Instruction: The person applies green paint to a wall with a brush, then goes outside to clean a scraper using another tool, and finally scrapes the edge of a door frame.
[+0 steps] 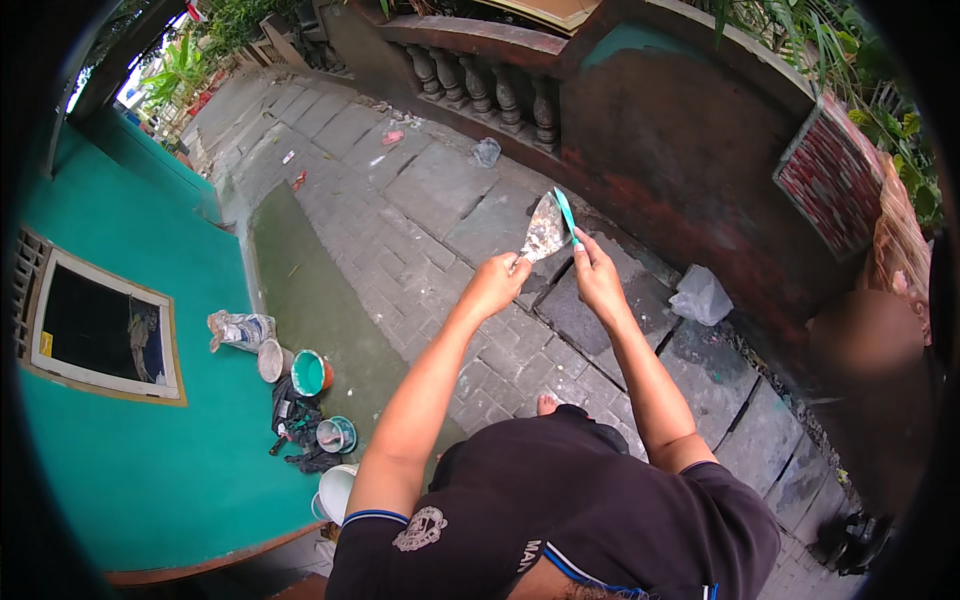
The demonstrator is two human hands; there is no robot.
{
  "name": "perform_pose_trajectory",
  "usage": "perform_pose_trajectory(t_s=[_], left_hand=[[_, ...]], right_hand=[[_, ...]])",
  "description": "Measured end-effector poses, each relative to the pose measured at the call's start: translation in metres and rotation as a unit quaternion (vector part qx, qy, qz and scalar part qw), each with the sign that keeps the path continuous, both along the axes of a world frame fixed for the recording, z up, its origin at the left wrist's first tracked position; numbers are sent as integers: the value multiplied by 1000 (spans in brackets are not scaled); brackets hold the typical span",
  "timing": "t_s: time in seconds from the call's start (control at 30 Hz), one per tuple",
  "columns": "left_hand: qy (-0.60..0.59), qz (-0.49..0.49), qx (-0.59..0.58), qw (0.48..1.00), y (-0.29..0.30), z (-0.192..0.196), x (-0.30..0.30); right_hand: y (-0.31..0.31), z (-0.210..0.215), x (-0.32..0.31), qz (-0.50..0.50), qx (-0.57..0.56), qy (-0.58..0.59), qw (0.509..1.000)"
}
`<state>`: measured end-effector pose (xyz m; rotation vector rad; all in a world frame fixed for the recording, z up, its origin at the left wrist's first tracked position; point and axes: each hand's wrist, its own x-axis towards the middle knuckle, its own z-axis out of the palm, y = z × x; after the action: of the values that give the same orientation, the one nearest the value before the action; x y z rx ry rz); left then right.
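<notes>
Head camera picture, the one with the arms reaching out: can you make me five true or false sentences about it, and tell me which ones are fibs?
1. The left hand holds a scraper with a wide, speckled blade. True.
2. The right hand is empty. False: it holds a thin turquoise tool.
3. There is a window in the turquoise wall. True.
4. The buckets are on the right side of the picture. False: they stand on the left, by the turquoise wall.
5. A crumpled plastic bag lies to the right of the right hand. True.
</notes>
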<state>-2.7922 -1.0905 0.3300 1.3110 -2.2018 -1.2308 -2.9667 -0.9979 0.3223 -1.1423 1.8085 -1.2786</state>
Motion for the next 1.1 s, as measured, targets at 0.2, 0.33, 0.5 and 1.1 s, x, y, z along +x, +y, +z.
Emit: perform_pose_trajectory(t_s=[0.2, 0.33, 0.5, 1.1], left_hand=[[-37, 8, -112, 993, -4, 4, 1], [-50, 17, -136, 989, -5, -2, 1], [-56, 32, -138, 988, -11, 3, 7], [-4, 44, -141, 989, -4, 4, 19]], right_hand=[[-4, 3, 0, 34, 60, -168, 983], [-5, -15, 17, 15, 29, -114, 993], [11, 1, 26, 36, -21, -37, 998], [0, 9, -4, -11, -57, 68, 996]])
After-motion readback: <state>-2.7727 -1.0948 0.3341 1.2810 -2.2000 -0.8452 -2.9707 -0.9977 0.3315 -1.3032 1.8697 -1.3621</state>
